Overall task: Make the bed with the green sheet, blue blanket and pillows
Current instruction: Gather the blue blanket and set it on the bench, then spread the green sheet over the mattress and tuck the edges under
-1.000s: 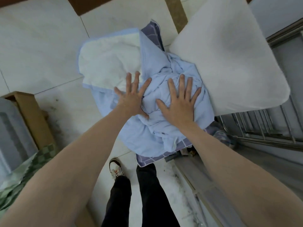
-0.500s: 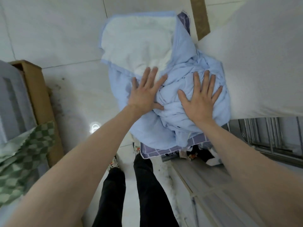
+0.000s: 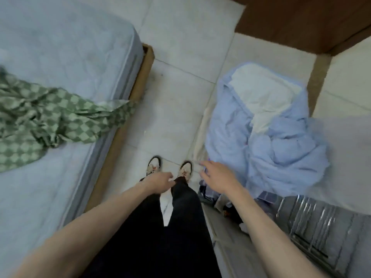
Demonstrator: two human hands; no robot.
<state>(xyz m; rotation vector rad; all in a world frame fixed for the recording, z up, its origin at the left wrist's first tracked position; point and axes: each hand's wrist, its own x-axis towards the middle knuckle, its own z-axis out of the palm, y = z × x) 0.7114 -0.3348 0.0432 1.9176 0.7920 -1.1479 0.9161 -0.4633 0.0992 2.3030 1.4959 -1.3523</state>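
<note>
On the mattress [image 3: 60, 49] the green sheet [image 3: 46, 117] trails crosswise; both hands' fingers empty, loose

Soft, even daylight with a cool bluish cast — no hard shadows anywhere. The whole view is smeared by motion, worst on the right hand [image 3: 217, 178] and the green sheet [image 3: 50, 119] at nine o'clock. Bright streaked glare sits on the metal rack [image 3: 321, 223] at four o'clock. Wide-angle bending curves the mattress [image 3: 66, 47] edge — forearms balloon toward six o'clock.
</note>
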